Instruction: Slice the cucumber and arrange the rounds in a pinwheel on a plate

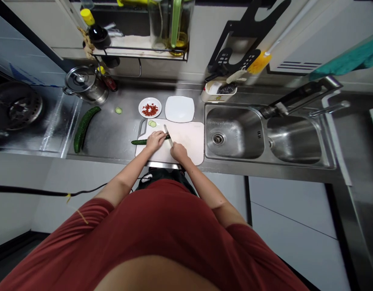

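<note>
On the white cutting board (189,141) lies a green cucumber (139,142), its left end reaching past the board's edge. My left hand (156,140) is closed over the cucumber near its right end. My right hand (179,152) grips a knife (168,133), whose blade stands at the cucumber's right end; whether it is in the flesh I cannot tell. A few pale cucumber slices (152,123) rest at the board's upper left. Behind the board are a small plate (141,114) with chopped red pieces and a white square plate (179,109).
A whole cucumber (83,128) and a cut slice (119,110) lie on the steel counter to the left. A lidded pot (86,87) stands behind them. The double sink (234,155) with its faucet (301,101) is to the right. A shelf (138,52) with bottles hangs above.
</note>
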Tool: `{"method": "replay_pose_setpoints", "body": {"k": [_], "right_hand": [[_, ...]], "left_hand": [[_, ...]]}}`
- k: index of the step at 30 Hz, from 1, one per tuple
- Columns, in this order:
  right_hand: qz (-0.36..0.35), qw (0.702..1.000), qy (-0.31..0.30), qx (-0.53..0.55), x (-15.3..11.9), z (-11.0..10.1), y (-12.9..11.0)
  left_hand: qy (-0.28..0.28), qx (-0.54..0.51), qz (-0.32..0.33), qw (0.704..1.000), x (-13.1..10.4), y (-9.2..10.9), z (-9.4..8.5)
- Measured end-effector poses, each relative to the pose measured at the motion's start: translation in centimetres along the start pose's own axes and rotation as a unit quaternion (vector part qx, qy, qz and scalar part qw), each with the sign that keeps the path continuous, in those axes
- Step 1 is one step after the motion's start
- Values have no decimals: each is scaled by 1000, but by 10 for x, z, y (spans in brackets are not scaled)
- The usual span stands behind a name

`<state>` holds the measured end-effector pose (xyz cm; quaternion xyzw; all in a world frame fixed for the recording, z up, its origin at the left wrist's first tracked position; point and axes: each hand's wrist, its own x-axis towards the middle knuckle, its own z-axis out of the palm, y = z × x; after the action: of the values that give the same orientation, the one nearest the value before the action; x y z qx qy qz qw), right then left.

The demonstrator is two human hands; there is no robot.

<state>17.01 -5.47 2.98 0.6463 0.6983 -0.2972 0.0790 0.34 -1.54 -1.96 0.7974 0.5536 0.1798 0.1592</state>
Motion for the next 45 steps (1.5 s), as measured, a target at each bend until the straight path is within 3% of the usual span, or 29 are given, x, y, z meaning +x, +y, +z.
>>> {"method": "replay_pose_setpoints", "body": {"k": [26,35,45], "right_hand": [[-7,1000,10,18,23,0,-8],[6,1000,18,24,16,6,-10],[30,999,-15,16,-10,20,6]], "left_hand": [[-12,17,2,1000,0,-1,1],[-6,21,2,1000,-1,-1,1],[-4,15,1,1000,-1,1,-1]]}}
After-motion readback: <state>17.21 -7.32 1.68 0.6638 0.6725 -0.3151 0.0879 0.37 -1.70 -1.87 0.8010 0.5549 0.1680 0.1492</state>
